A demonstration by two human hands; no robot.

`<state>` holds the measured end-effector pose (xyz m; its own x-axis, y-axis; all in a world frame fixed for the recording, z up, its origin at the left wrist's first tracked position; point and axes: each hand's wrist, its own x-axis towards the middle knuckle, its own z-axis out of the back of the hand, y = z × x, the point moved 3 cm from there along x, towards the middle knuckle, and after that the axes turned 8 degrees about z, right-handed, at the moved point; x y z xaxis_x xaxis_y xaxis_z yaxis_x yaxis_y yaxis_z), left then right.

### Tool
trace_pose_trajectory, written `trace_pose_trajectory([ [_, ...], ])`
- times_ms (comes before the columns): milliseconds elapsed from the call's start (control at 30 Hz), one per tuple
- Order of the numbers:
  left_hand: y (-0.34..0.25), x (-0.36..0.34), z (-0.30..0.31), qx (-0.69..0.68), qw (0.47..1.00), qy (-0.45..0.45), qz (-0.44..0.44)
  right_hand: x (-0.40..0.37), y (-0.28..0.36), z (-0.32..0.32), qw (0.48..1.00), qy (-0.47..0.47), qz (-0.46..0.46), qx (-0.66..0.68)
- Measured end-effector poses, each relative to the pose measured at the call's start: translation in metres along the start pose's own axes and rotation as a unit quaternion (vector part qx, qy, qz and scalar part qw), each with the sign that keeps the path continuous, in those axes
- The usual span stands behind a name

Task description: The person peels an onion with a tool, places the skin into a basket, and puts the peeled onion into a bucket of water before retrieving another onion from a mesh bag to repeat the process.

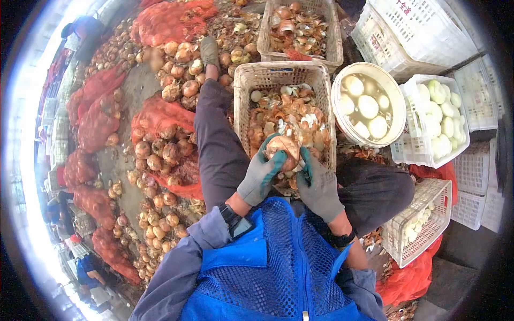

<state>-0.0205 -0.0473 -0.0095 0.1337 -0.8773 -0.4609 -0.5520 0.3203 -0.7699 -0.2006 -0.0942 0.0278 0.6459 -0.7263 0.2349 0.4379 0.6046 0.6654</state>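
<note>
A brown-skinned onion is held over the near part of a crate full of onion skins. My left hand, in a grey and green glove, is closed around the onion's left side. From the right, my right hand, gloved the same way, has its fingers bent against the onion; whether they hold a tool is hidden. Peeled onions float in liquid in a round white bucket right of the crate. More peeled onions fill a white basket beyond it.
Unpeeled onions and red mesh sacks cover the floor at left. Another crate of skins stands ahead. White crates are stacked at the upper right, and a crate with small peeled pieces sits at the lower right. People work at far left.
</note>
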Motion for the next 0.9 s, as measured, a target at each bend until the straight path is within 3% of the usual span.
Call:
trace_pose_trajectory([
  [167,0.016,0.010,0.010,-0.037,0.999,0.013,0.024,-0.002,-0.004,-0.006,1.000,0.013,-0.005,-0.011],
  [367,0.005,0.010,0.000,0.054,0.998,-0.036,0.010,-0.006,-0.008,-0.018,0.997,-0.003,-0.009,-0.071],
  [433,0.001,0.009,0.001,0.044,0.999,-0.017,0.021,-0.003,-0.012,-0.019,0.998,-0.012,0.006,-0.068],
  [467,0.000,0.008,0.001,0.039,0.999,-0.007,0.027,-0.001,-0.017,-0.020,0.998,0.023,-0.028,-0.052],
  [533,0.017,0.011,0.008,-0.044,0.996,0.011,0.072,0.002,-0.023,-0.019,0.991,0.092,-0.095,-0.019],
  [633,0.032,0.015,0.014,-0.091,0.992,0.031,0.087,-0.002,-0.025,-0.020,0.993,0.076,-0.052,-0.067],
  [767,0.051,0.016,0.030,-0.093,0.986,0.009,0.139,-0.005,-0.040,-0.028,0.988,0.109,-0.076,-0.081],
  [833,0.040,0.013,0.019,-0.173,0.977,0.052,0.114,-0.009,-0.054,-0.034,0.983,0.115,-0.090,-0.110],
  [900,0.037,0.014,0.011,-0.224,0.966,0.074,0.104,-0.011,-0.064,-0.038,0.991,0.059,-0.041,-0.115],
])
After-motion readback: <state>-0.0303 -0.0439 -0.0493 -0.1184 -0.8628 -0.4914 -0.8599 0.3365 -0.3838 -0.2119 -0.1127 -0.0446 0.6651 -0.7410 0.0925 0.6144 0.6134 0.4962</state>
